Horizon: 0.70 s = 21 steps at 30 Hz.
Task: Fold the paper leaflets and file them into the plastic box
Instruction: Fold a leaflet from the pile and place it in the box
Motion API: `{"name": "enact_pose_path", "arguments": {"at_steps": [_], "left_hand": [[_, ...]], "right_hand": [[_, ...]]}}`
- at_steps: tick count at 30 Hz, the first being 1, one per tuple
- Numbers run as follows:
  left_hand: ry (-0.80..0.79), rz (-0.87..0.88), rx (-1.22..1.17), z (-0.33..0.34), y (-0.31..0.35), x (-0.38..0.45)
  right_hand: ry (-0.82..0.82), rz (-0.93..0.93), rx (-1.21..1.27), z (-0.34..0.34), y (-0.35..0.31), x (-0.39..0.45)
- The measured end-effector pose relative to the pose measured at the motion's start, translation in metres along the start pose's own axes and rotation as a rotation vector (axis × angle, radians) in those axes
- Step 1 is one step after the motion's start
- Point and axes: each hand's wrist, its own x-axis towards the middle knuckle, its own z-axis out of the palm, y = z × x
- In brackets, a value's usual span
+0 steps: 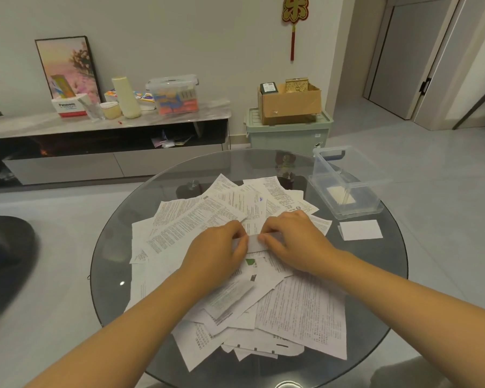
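Observation:
A heap of several printed paper leaflets covers the middle of a round glass table. Above the heap, my left hand and my right hand pinch the two ends of a narrow folded leaflet strip. A clear plastic box stands open at the table's far right, with a folded pale paper lying inside it. One more folded white leaflet lies on the glass just in front of the box.
Behind the table runs a low TV cabinet with a lidded plastic box, a cream cone and cartons on top. A green storage bin carrying a cardboard box stands by the wall. A dark rounded object sits on the floor at left.

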Motion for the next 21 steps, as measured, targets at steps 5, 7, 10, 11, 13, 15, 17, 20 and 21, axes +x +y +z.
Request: {"name": "enact_pose_path", "arguments": {"at_steps": [5,7,10,11,13,15,17,20,21], "left_hand": [[-0.115,-0.046,-0.004,0.008,-0.007,0.004],[-0.150,-0.048,0.011,0.009,-0.008,0.006],[-0.172,-0.029,0.066,0.010,-0.007,0.009],[-0.174,-0.025,0.077,0.011,-0.006,0.009],[-0.165,-0.024,0.075,0.011,-0.005,0.010],[-0.143,-0.048,0.034,0.010,-0.005,0.010],[-0.119,-0.070,0.013,0.008,-0.003,0.012],[-0.054,-0.101,-0.050,0.004,0.005,0.016],[-0.027,-0.124,-0.120,0.003,0.008,0.018]], "right_hand": [[-0.049,0.056,-0.060,0.002,0.000,0.005],[-0.121,0.041,-0.107,0.001,0.001,0.008],[-0.193,0.025,-0.140,-0.002,0.002,0.010],[-0.208,0.023,-0.146,-0.003,0.001,0.010],[-0.218,0.027,-0.146,-0.003,-0.001,0.010],[-0.207,0.041,-0.136,-0.003,-0.001,0.009],[-0.199,0.060,-0.116,-0.004,-0.002,0.009],[-0.141,0.116,0.025,-0.010,0.000,0.008],[-0.113,0.147,0.110,-0.014,0.002,0.007]]}}
